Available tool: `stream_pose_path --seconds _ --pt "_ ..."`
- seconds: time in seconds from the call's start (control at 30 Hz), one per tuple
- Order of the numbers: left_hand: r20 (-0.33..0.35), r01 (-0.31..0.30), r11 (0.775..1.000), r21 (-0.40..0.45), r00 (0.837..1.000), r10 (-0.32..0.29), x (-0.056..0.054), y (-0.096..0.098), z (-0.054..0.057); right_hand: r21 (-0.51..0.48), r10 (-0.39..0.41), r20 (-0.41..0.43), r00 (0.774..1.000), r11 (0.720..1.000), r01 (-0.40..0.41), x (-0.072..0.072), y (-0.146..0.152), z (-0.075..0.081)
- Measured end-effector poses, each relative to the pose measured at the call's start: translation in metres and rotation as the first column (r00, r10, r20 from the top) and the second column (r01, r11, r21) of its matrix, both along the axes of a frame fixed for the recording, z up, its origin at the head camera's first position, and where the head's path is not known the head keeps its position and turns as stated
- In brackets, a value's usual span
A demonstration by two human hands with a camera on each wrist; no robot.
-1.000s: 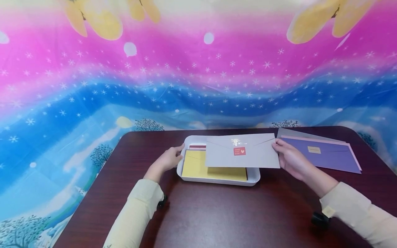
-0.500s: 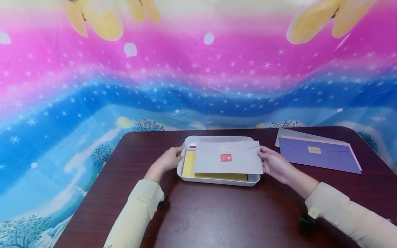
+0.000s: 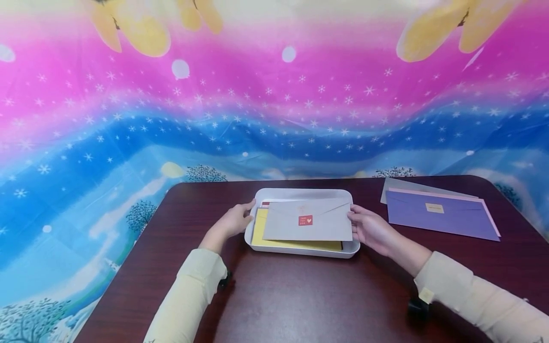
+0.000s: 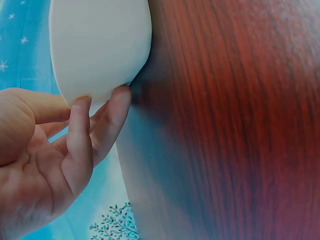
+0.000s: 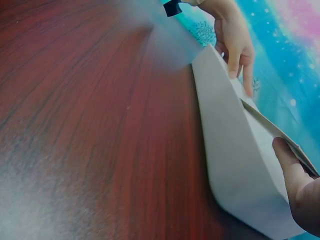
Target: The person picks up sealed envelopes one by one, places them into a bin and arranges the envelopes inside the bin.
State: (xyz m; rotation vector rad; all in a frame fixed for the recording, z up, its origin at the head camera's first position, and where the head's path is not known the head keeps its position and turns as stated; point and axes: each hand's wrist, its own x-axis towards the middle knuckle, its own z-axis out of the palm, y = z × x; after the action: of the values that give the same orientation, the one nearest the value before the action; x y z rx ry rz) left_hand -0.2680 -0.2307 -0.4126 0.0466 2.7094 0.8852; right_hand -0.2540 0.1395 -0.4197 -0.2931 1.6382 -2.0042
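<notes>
A white tray (image 3: pixel 304 193) sits at the middle back of the table. My left hand (image 3: pixel 231 220) holds its left end; in the left wrist view, the thumb is at the rim and the fingertips press the tray's wall (image 4: pixel 100 45). With thumb and fingers, my right hand (image 3: pixel 377 233) pinches the right edge of a light grey envelope (image 3: pixel 280 228) bearing a red heart sticker (image 3: pixel 305 220). That envelope lies over the tray's opening, covering most of a yellow envelope (image 3: pixel 259 231) inside. The right wrist view has the thumb (image 5: pixel 287 160) on top of the envelope.
On the dark wooden table (image 3: pixel 291 295), to the right, a purple envelope (image 3: pixel 416 216) with a cream label lies over a pink one (image 3: pixel 491 216) and a grey one (image 3: pixel 388 186). Behind the table hangs a colourful printed cloth (image 3: pixel 274 95).
My right hand has moved left and down with the light grey envelope, bringing it from above the tray's right side to low over the yellow envelope. The left hand keeps its place.
</notes>
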Motion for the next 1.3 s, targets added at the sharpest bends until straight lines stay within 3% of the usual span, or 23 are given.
stream_pose_path --seconds 0.27,0.97,1.13,1.3 --pt "-0.007 0.004 1.000 -0.014 1.000 -0.004 0.000 0.000 0.001 0.072 0.002 0.058 0.998 0.997 -0.007 0.003 -0.005 0.013" --pt "-0.013 0.007 1.000 0.009 1.000 -0.007 0.001 0.000 0.003 0.026 0.044 0.063 0.997 0.999 -0.045 0.002 -0.002 0.019" --pt "-0.012 0.008 1.000 0.013 1.000 -0.008 0.002 0.000 0.005 0.025 0.076 0.034 0.997 0.997 -0.077 -0.002 0.003 0.020" --pt "-0.005 0.001 1.000 0.022 1.000 -0.001 0.003 0.000 0.005 0.102 0.135 -0.064 0.989 0.986 -0.128 -0.005 0.008 0.024"
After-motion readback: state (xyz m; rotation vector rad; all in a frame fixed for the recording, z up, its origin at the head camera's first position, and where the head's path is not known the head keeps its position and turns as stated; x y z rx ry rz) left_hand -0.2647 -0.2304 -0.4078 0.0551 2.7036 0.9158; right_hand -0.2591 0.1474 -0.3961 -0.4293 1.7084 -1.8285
